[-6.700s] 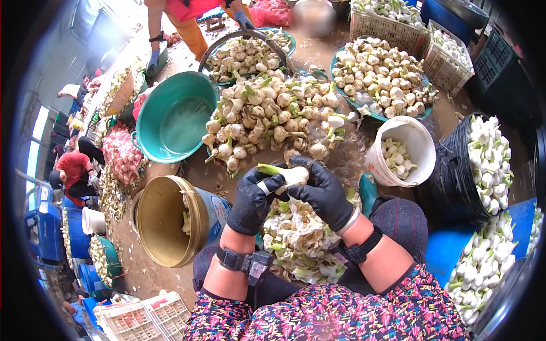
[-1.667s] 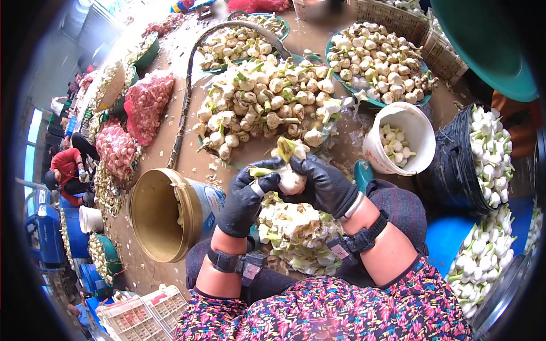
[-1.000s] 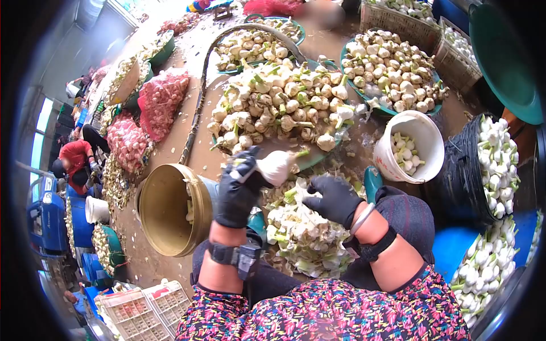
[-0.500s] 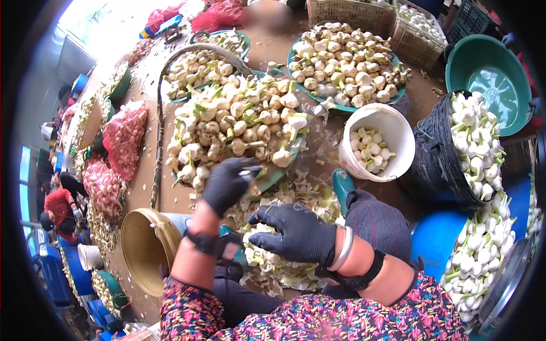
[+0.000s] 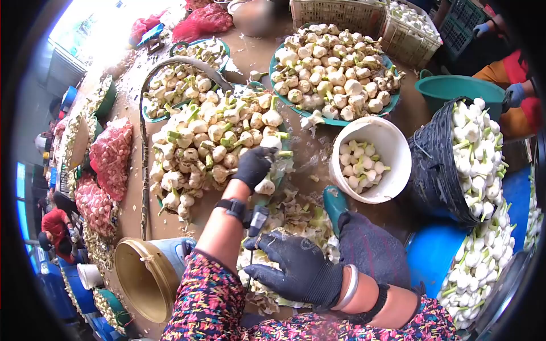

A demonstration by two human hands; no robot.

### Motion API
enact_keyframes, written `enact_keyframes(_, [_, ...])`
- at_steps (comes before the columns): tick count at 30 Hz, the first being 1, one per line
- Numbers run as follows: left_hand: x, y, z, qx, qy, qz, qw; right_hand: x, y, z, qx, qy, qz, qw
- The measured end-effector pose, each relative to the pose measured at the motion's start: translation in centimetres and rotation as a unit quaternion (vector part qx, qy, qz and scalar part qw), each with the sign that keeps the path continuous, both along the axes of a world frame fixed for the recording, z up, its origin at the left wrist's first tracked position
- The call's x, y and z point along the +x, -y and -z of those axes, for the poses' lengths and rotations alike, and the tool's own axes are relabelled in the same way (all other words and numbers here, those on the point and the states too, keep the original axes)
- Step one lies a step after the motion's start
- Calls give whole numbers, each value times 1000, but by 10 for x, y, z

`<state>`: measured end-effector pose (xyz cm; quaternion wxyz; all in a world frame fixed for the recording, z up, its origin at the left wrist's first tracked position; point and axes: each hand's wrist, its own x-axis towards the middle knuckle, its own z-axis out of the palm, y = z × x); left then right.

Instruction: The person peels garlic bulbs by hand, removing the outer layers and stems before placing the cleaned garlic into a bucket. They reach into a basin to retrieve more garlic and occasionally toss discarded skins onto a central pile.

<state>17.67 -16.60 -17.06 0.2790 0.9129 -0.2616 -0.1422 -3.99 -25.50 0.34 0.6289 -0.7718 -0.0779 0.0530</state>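
Observation:
My left hand (image 5: 254, 166), in a dark glove, is at the near right part of a heap of garlic bulbs (image 5: 196, 136), its fingers closed round a bulb with a green stem. My right hand (image 5: 296, 267), gloved and with a silver bangle on the wrist, hovers over peelings (image 5: 307, 221). Its thumb and fingers are apart and nothing shows between them. A tool with a dark upper part and a thin shaft (image 5: 259, 219) stands upright just beyond the right fingers; whether they touch it is unclear.
A white bucket (image 5: 401, 162) holds peeled bulbs. Right of it stands a black bucket (image 5: 435, 159) full of white bulbs. A green tub of garlic (image 5: 327, 118) is farther back. A yellowish bucket (image 5: 162, 278) lies tipped at left. A co-worker's gloved hand (image 5: 515, 95) touches a green basin (image 5: 455, 88).
My left hand has moved forward from above the peelings into the heap. My right hand has shifted slightly nearer. The view has turned, and the co-worker at right shows more.

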Motion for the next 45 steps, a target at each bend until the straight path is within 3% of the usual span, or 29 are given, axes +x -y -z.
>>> enact_keyframes(2, [-10, -31, -59, -114, -80, -58, 989, 5, 1, -8, -9, -14, -10, 1000])
enact_keyframes(3, [-19, -54, -82, -175, -136, -100, 970, 3, -2, -5, -48, 33, -8, 998])
enact_keyframes(5, [-26, -123, -116, -163, 34, -46, 985, -5, -10, 0, -114, 43, -9, 992])
enact_keyframes(7, [-56, -179, -188, -84, 120, -76, 986, -10, -17, -3, -123, 5, -38, 992])
enact_keyframes(10, [-97, -285, -234, 65, 266, -134, 953, -12, -27, 2, -70, 0, -93, 993])
enact_keyframes(11, [-109, -323, -237, 155, 245, -195, 937, -13, -29, 1, -69, 5, -107, 992])
enact_keyframes(13, [-136, -366, -223, 218, 214, -249, 919, -16, -36, 2, -65, 10, -128, 990])
enact_keyframes(15, [-148, -391, -196, 178, 196, -247, 932, -17, -42, 4, -95, 10, -154, 983])
enact_keyframes(17, [-148, -317, -221, 194, 85, -216, 953, -19, -45, 3, -93, -6, -177, 980])
enact_keyframes(19, [-135, -266, -196, 77, -12, -249, 965, -20, -45, -1, -79, -12, -168, 982])
enact_keyframes(20, [-117, -264, -153, 43, 76, -109, 990, -19, -48, 7, -79, 19, -166, 983])
enact_keyframes(21, [-111, -219, -151, 109, 53, -84, 989, -18, -50, 14, -109, 20, -160, 981])
enact_keyframes(22, [-101, -199, -123, 60, 40, -23, 997, -16, -48, 12, -143, 19, -149, 978])
enact_keyframes(24, [-78, -169, -43, 98, 119, 36, 987, -13, -43, 22, -151, 49, -119, 980])
enact_keyframes(27, [-77, -108, -5, 221, 30, -15, 975, -3, -32, 6, -160, 10, -123, 979])
enact_keyframes(29, [-75, -95, 17, 234, -28, -62, 970, 1, -28, 6, -139, -25, -135, 981])
enact_keyframes(32, [-60, -109, 33, 268, -14, -60, 961, 5, -25, 7, -118, 5, -139, 983])
enact_keyframes(34, [-46, -133, 40, 13, -134, -196, 971, 6, -26, 11, -153, -3, -124, 980])
enact_keyframes(35, [-43, -141, 36, -44, -72, -205, 975, 6, -26, 13, -146, 1, -112, 983])
enact_keyframes(37, [-51, -146, -25, -321, -231, -251, 883, 5, -30, 12, -118, -25, -43, 992])
enact_keyframes(39, [-72, -142, -91, -407, -307, -241, 826, 10, -33, 12, -61, -53, 3, 997])
enact_keyframes(41, [-100, -139, -137, -436, -357, -184, 806, 13, -43, 26, 14, 17, 63, 998])
enact_keyframes(42, [-114, -140, -147, -465, -378, -154, 786, 17, -46, 31, -24, 66, 44, 997])
enact_keyframes(45, [-155, -139, -168, -515, -385, -138, 753, 11, -68, 34, 256, -49, 65, 963])
